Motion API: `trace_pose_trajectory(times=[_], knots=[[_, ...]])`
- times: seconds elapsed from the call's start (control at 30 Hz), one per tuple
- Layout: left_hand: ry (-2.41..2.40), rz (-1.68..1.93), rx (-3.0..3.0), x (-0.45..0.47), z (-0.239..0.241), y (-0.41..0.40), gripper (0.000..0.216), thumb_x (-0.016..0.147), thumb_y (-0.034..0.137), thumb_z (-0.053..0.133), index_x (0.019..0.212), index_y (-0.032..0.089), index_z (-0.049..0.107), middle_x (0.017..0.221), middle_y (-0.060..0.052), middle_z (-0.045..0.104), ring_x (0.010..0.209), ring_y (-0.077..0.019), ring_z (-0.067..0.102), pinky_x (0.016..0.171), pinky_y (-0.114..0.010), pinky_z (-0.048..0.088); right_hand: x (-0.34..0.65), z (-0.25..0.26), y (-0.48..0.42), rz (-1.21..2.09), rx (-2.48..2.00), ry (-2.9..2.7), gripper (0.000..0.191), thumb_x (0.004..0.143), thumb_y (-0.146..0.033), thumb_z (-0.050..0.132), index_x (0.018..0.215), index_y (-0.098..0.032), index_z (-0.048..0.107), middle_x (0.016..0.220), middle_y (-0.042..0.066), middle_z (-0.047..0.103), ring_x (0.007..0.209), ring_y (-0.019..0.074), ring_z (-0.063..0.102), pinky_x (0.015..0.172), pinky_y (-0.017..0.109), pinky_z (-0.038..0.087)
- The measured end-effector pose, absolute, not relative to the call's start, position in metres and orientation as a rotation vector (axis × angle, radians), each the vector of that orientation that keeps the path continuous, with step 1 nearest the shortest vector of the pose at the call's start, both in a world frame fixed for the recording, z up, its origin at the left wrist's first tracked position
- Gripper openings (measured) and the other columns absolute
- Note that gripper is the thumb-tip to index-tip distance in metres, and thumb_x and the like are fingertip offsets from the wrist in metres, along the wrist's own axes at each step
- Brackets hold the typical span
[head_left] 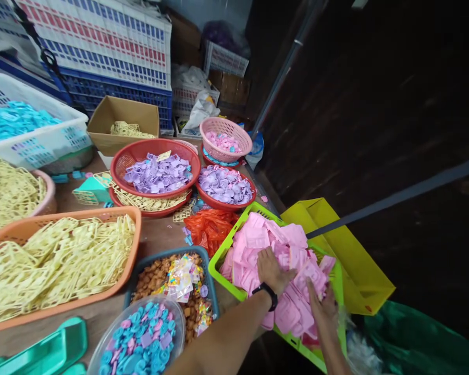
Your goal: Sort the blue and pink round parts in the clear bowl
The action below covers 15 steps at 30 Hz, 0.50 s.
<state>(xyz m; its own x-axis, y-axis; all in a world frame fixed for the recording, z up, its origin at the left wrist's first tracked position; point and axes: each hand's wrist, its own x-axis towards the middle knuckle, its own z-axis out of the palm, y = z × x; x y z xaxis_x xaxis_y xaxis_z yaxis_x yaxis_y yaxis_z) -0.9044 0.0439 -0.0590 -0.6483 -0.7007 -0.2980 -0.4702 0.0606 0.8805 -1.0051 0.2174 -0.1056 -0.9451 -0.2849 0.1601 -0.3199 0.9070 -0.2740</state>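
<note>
A lime-green basket (234, 232) is heaped with flat pink plastic pieces (287, 307). My left hand (272, 268), with a dark band at the wrist, lies on the heap, its thumb stretched to the right and its fingers resting on the pieces. Near the basket's right side, my right hand (326, 306) touches the pieces with its thumb and fingers apart. Neither hand shows a piece gripped in it. Some fingertips are hard to make out against the pink.
Left of the basket stand a blue-grey tray (209, 255) of brown pieces, a clear tub (180, 317) of blue and pink parts, and an orange basket (136, 245) of cream pieces. Red bowls (117, 166) of purple parts stand behind. A yellow box (347, 265) and grey bar (398, 195) are at right.
</note>
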Motion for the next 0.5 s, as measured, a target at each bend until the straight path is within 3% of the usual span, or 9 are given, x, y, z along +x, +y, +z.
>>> trace_pose_trajectory(times=[0.13, 0.23, 0.33, 0.5], knots=[[-2.047, -1.784, 1.017, -0.904, -0.055, 0.043, 0.084, 0.070, 0.038, 0.082, 0.140, 0.011, 0.046, 0.139, -0.019, 0.057, 0.132, -0.0351, 0.050, 0.112, -0.044, 0.043, -0.982, -0.087, 0.208, 0.718, 0.235, -3.018, 0.116, 0.078, -0.091, 0.033, 0.155, -0.003, 0.031, 0.146, 0.033, 0.048, 0.132, 0.0515, 0.049, 0.103, 0.067, 0.045], [-2.071, -1.830, 0.945, -0.908, -0.054, 0.040, 0.096, 0.068, 0.048, 0.084, 0.146, 0.010, 0.043, 0.140, -0.021, 0.058, 0.130, -0.0384, 0.053, 0.111, -0.048, 0.046, -0.971, -0.076, 0.199, 0.788, 0.190, -3.024, 0.122, 0.076, -0.093, 0.031, 0.154, 0.001, 0.031, 0.150, 0.037, 0.041, 0.138, 0.0559, 0.039, 0.105, 0.071, 0.040], [-2.197, -1.820, 0.868, -0.913, -0.053, 0.037, 0.103, 0.062, 0.049, 0.089, 0.146, 0.009, 0.044, 0.139, -0.023, 0.058, 0.126, -0.0428, 0.057, 0.110, -0.053, 0.048, -0.968, -0.073, 0.194, 0.742, 0.134, -3.034, 0.122, 0.074, -0.094, 0.026, 0.154, -0.002, 0.034, 0.148, 0.038, 0.042, 0.136, 0.0585, 0.040, 0.102, 0.075, 0.039], [-2.317, -1.815, 0.746, -0.923, -0.056, 0.034, 0.092, 0.064, 0.050, 0.086, 0.140, 0.015, 0.047, 0.127, -0.018, 0.066, 0.112, -0.0403, 0.066, 0.100, -0.050, 0.054, -0.966, -0.074, 0.195, 0.761, 0.160, -3.010, 0.123, 0.075, -0.093, 0.022, 0.146, 0.004, 0.044, 0.146, 0.039, 0.044, 0.138, 0.0574, 0.038, 0.109, 0.071, 0.036]])
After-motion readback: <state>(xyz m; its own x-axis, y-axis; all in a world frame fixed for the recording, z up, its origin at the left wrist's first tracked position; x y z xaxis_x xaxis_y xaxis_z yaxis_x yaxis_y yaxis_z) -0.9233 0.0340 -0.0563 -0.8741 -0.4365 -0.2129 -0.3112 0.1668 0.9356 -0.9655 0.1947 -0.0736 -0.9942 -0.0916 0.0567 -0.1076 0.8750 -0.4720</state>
